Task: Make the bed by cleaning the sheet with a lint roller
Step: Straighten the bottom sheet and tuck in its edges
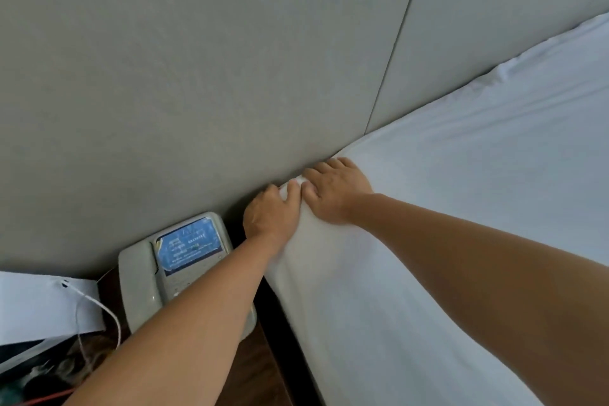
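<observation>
Evidently, the work is at the stage of dressing the mattress corner rather than of cleaning. The white sheet (445,208) is spread over the bed and lies mostly smooth, with a few long creases running toward the headboard and a small pucker further along that edge. At the near corner it is being tucked: the left hand (268,212) is set against the side of the corner, thumb up on the fabric, the other fingers bent down into the gap by the headboard, so the cloth appears to be pinched there, though the fingertips are hidden. The right hand (333,189) is laid flat on top of the corner, fingers extended and pressing the sheet down, nothing being grasped.

No lint roller is to be seen anywhere in the view, so the rolling is judged as not yet begun; the tuck must be finished and the roller fetched before the sheet can be cleaned.

The padded grey headboard (197,59) fills the upper part, divided by a seam into panels. Beside the bed, a dark wooden surface (250,369) carries a grey telephone (171,270) with a blue card on its face. A white cable (99,306) and a white cloth (36,303) lie further left.
</observation>
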Action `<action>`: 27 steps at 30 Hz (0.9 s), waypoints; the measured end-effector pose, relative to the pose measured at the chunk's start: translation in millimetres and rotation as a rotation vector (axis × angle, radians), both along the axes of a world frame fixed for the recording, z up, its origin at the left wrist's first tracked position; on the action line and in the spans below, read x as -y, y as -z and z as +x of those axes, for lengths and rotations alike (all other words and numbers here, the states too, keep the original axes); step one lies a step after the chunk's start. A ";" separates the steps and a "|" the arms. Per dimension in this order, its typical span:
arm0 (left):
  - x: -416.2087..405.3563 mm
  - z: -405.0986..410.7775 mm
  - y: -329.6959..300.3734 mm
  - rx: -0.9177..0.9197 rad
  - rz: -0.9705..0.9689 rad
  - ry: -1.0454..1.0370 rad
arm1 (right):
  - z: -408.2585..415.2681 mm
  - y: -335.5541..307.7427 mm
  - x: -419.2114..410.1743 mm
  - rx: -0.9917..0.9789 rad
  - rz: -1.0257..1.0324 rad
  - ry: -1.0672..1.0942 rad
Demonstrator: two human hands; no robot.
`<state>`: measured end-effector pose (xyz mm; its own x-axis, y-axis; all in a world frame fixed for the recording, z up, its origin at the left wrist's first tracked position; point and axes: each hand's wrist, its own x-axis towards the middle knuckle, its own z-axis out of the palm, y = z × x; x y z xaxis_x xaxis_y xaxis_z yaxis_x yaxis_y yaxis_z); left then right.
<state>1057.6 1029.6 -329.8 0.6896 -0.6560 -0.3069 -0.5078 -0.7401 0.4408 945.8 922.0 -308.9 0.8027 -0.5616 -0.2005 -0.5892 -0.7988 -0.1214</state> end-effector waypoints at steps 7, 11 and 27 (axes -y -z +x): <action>5.1 14.8 -11.7 -0.110 -0.010 0.178 | 0.3 -10.0 30.3 -0.041 -0.002 0.071; 11.6 25.0 4.7 -0.229 0.088 0.115 | 14.8 -3.1 43.2 -0.155 0.053 0.104; 0.3 6.8 -13.4 -0.049 0.055 0.231 | -8.2 -2.1 -32.1 -0.014 -0.067 0.158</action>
<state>1064.4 1029.3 -316.4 0.5071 -0.7758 -0.3754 -0.6453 -0.6305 0.4313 937.7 954.0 -306.8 0.7011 -0.6929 -0.1684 -0.7090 -0.7025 -0.0618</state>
